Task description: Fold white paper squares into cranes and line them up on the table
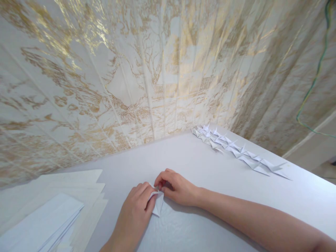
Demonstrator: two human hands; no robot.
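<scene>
Between my hands, low over the white table, is a small folded piece of white paper (158, 204) with a pointed lower corner. My left hand (140, 201) is closed on its left side, thumb and fingers pinching the fold. From the right, my right hand (175, 185) meets the paper's upper edge, its thumb and forefinger bent together there. Part of the paper is covered by my fingers, so its full shape cannot be made out.
Folded paper cranes (231, 147) stand in rows at the back right of the table (147, 157). Stacked paper sheets (89, 185) lie at the left, with folded white paper (44, 220) on top. A gold-patterned curtain (131, 77) hangs behind; a green cord (315, 77) dangles at the right.
</scene>
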